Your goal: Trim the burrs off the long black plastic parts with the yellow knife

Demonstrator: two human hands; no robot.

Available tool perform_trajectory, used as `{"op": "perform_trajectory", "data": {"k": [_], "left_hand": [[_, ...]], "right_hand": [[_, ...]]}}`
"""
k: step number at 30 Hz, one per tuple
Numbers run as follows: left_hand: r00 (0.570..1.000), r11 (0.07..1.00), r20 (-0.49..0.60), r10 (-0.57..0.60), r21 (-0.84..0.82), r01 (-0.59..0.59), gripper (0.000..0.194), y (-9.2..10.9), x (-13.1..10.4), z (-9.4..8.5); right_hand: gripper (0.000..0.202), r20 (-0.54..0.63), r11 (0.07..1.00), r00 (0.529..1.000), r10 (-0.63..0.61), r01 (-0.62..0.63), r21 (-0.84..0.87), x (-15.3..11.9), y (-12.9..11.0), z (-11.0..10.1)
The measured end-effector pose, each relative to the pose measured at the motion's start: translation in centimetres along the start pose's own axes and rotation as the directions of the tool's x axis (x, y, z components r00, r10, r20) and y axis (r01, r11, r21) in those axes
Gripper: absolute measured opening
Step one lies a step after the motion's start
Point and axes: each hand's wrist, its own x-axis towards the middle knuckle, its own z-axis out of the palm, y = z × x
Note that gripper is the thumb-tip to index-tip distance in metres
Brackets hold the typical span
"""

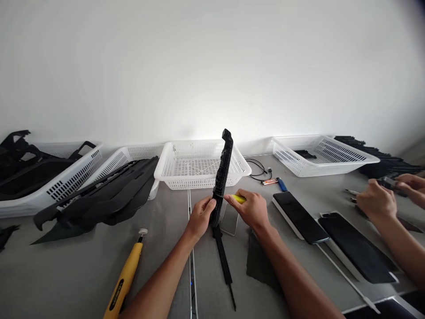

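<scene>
A long black plastic part (223, 170) stands nearly upright in front of me. My left hand (200, 216) is closed around its lower section, thumb on its face. In my right hand (251, 208) is a yellow-handled tool (238, 199), its tip end against the part just above my left thumb. The tip itself is too small to make out. Below the hands a thin black strip (223, 257) extends toward me from the part's lower end. A flat grey rectangular object (229, 219) lies behind my right hand's fingers.
White baskets (203, 182) line the wall, with black parts (109, 192) at the left. A yellow rotary tool (128, 274) lies front left. Phones (300, 217), a cable (255, 168) and a dark cloth (260, 261) lie right. Another person's hands (378, 201) work at the far right.
</scene>
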Motion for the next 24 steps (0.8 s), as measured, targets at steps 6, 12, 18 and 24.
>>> {"op": "perform_trajectory", "data": {"k": [6, 12, 18, 24], "left_hand": [[0.995, 1.000, -0.099, 0.003, 0.000, -0.003, 0.053, -0.3, 0.0, 0.0], [0.935, 0.995, -0.354, -0.031, -0.103, -0.006, 0.053, -0.6, -0.2, -0.2], [0.945, 0.997, -0.326, 0.020, -0.070, -0.046, 0.049, -0.6, -0.3, -0.2], [0.899, 0.997, -0.437, -0.025, -0.074, -0.008, 0.040, -0.9, -0.3, -0.4]], "right_hand": [[0.085, 0.042, 1.000, 0.999, 0.020, -0.021, 0.001, -0.4, -0.4, 0.6], [0.083, 0.098, 0.998, 0.994, -0.056, 0.054, 0.023, -0.8, -0.9, 0.9], [0.084, 0.062, 0.997, 0.995, -0.072, 0.073, -0.010, -0.9, -1.4, 0.7], [0.078, 0.039, 0.976, 0.978, -0.205, 0.207, -0.071, -1.5, -1.6, 1.2]]}}
